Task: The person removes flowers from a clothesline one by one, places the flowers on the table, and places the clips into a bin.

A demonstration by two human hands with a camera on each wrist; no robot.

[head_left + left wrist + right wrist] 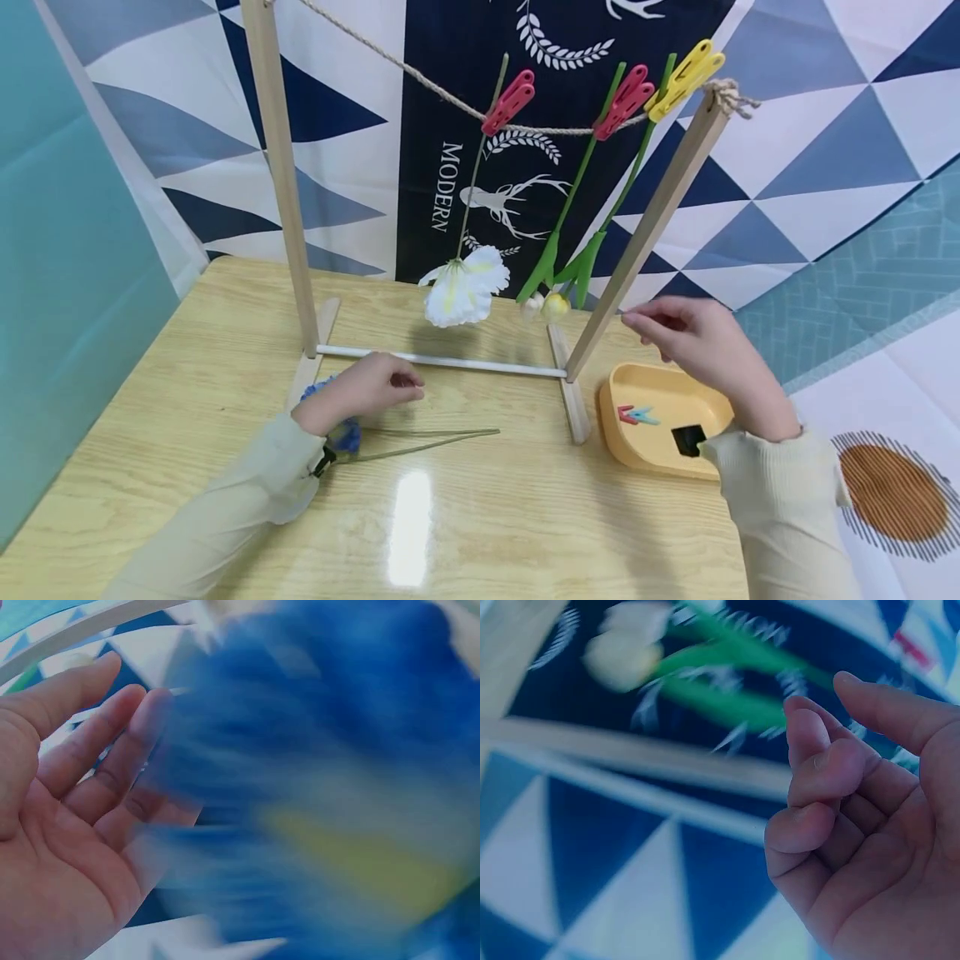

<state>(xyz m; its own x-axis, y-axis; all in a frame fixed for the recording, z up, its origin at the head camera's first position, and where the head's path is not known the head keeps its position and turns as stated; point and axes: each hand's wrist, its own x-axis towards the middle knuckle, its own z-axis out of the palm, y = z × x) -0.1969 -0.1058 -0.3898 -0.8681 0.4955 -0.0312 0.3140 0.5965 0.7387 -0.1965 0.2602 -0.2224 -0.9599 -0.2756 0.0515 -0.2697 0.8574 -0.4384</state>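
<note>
My left hand (367,385) hovers over the table with relaxed fingers and holds nothing. Under its wrist lies a blue flower (347,437), its thin stems (427,443) pointing right; the forearm partly hides the bloom. In the left wrist view the blue flower (322,750) is a large blur beside the fingers. My right hand (697,337), fingers loosely bent and holding nothing, is just right of the right wooden post (651,242). From the rope (427,82) hang a white flower (467,287) on a red clothespin (510,102), and two tulips (557,307) on red and yellow clothespins (684,81).
A yellow tray (621,442) below my right hand contains small red and blue clothespins (641,415) and a black square (687,439). The left wooden post (283,183) and a white rod (450,362) complete the frame. A patterned cloth (337,225) hangs behind.
</note>
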